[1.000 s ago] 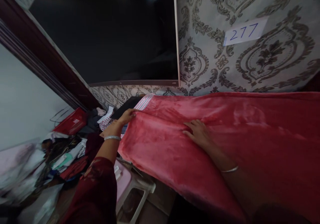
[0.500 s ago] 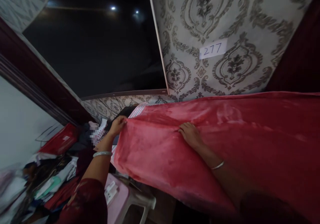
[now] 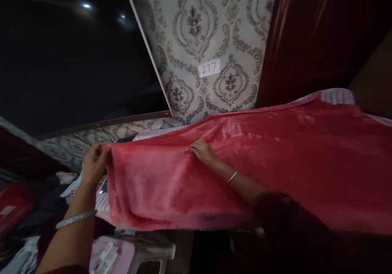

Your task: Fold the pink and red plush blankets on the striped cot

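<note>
A red plush blanket (image 3: 284, 155) lies spread across a long raised surface, with striped cloth (image 3: 337, 96) showing from beneath it at the ends. My left hand (image 3: 95, 163) pinches the blanket's left corner and holds it lifted. Farther right, my right hand (image 3: 203, 150) grips a fold of the same blanket near its middle. Between my hands the fabric stretches in a raised, nearly straight ridge, and its front part hangs down. What supports the blanket is mostly hidden.
A large dark television (image 3: 76, 57) hangs on the patterned wall, beside a paper label (image 3: 209, 67) reading 277. Below stands a pink and white stool (image 3: 122, 253) bearing a white power strip (image 3: 107, 259). Clothes and a red bag (image 3: 15, 208) are piled at left.
My left hand has raised the blanket corner and pulled it left. My right hand keeps its grip on the fold. The view has turned right, showing the blanket's far right end.
</note>
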Motion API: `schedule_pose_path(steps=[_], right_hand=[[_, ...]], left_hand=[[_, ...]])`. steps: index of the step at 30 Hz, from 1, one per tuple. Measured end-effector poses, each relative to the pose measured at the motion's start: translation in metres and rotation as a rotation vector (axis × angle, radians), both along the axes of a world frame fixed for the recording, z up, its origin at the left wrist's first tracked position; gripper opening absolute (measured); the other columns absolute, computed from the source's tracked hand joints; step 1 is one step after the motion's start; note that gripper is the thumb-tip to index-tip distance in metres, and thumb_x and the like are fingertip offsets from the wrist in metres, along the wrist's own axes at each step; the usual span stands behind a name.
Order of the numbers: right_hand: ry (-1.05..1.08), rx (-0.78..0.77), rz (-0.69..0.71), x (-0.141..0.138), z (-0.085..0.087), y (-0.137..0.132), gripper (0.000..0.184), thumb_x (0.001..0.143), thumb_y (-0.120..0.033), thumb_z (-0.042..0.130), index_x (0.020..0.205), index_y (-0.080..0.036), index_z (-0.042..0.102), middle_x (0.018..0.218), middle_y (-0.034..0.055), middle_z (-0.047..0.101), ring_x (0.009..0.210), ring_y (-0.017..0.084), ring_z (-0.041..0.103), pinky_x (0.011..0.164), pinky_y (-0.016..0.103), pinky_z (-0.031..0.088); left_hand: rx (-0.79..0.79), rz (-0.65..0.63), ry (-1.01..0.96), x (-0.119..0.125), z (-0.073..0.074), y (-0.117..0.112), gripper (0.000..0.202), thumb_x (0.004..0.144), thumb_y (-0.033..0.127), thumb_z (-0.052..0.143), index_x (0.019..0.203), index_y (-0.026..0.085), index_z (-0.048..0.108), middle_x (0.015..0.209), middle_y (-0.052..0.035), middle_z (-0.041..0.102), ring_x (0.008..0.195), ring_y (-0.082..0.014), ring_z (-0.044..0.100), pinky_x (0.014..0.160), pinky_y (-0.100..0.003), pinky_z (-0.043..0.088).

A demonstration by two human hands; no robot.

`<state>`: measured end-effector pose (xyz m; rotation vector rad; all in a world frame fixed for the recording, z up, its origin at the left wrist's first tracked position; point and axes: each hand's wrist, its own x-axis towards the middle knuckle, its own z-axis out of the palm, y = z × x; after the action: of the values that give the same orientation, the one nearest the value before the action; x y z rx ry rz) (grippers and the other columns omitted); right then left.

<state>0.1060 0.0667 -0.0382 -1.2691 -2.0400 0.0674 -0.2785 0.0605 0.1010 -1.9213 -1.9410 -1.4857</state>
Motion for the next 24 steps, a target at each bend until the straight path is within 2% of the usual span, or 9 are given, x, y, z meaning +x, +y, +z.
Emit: schedule_pose_path(steps=[3, 6, 10, 14, 17, 20, 24], right_hand=[[0.009, 0.003, -0.023, 0.001, 0.009, -0.007, 0.026, 0.105, -0.022, 0.048, 0.110, -0.017, 0.073, 0.110, 0.0065, 0.074, 0.105, 0.019, 0.063, 0.099, 0.028, 0.045], [0.013, -0.014, -0.030, 0.010, 0.009, -0.012, 0.029, 0.103, -0.026, 0.054, 0.127, -0.019, 0.068, 0.124, 0.0058, 0.071, 0.116, 0.021, 0.061, 0.103, 0.032, 0.043], [-0.013, -0.065, -0.093, 0.054, -0.005, -0.017, 0.045, 0.097, -0.026, 0.062, 0.141, -0.017, 0.060, 0.138, 0.0129, 0.064, 0.128, 0.027, 0.055, 0.110, 0.044, 0.039], [-0.102, -0.119, -0.233, 0.115, -0.023, -0.021, 0.048, 0.095, -0.026, 0.061, 0.143, -0.018, 0.059, 0.143, 0.0160, 0.060, 0.135, 0.030, 0.050, 0.115, 0.052, 0.034], [-0.155, -0.183, -0.308, 0.146, -0.030, -0.026, 0.053, 0.095, -0.030, 0.061, 0.147, -0.019, 0.055, 0.151, 0.0157, 0.053, 0.142, 0.033, 0.043, 0.116, 0.055, 0.031], [-0.183, -0.237, -0.337, 0.156, -0.032, -0.030, 0.059, 0.095, -0.035, 0.061, 0.151, -0.020, 0.050, 0.158, 0.0161, 0.044, 0.146, 0.033, 0.037, 0.117, 0.055, 0.030], [-0.202, -0.282, -0.339, 0.144, -0.034, -0.031, 0.063, 0.094, -0.039, 0.062, 0.152, -0.018, 0.048, 0.161, 0.0182, 0.037, 0.149, 0.034, 0.033, 0.119, 0.056, 0.025]], left_hand=[[0.040, 0.052, -0.076, 0.014, 0.015, -0.011, 0.022, 0.067, 0.037, 0.057, 0.084, 0.022, 0.060, 0.071, 0.0040, 0.058, 0.069, -0.0161, 0.055, 0.070, -0.028, 0.050], [0.089, 0.100, -0.094, 0.023, 0.030, -0.021, 0.019, 0.066, 0.033, 0.057, 0.082, 0.022, 0.060, 0.072, 0.0032, 0.058, 0.069, -0.0160, 0.055, 0.069, -0.028, 0.049], [0.091, 0.089, -0.117, 0.024, 0.040, -0.027, 0.019, 0.064, 0.032, 0.057, 0.080, 0.022, 0.060, 0.072, 0.0035, 0.056, 0.069, -0.0151, 0.052, 0.069, -0.027, 0.046], [0.094, 0.119, -0.208, 0.023, 0.041, -0.027, 0.023, 0.058, 0.028, 0.057, 0.079, 0.020, 0.062, 0.069, 0.0045, 0.055, 0.064, -0.0135, 0.050, 0.065, -0.026, 0.043], [0.101, 0.112, -0.234, 0.021, 0.039, -0.025, 0.025, 0.058, 0.027, 0.057, 0.081, 0.020, 0.063, 0.069, 0.0052, 0.055, 0.062, -0.0126, 0.049, 0.063, -0.025, 0.042], [0.116, 0.121, -0.189, 0.015, 0.037, -0.022, 0.024, 0.060, 0.027, 0.058, 0.082, 0.020, 0.064, 0.069, 0.0055, 0.056, 0.064, -0.0126, 0.050, 0.063, -0.024, 0.042], [0.136, 0.150, -0.088, 0.006, 0.033, -0.018, 0.025, 0.061, 0.030, 0.058, 0.082, 0.021, 0.067, 0.068, 0.0053, 0.058, 0.064, -0.0137, 0.053, 0.060, -0.023, 0.043]])
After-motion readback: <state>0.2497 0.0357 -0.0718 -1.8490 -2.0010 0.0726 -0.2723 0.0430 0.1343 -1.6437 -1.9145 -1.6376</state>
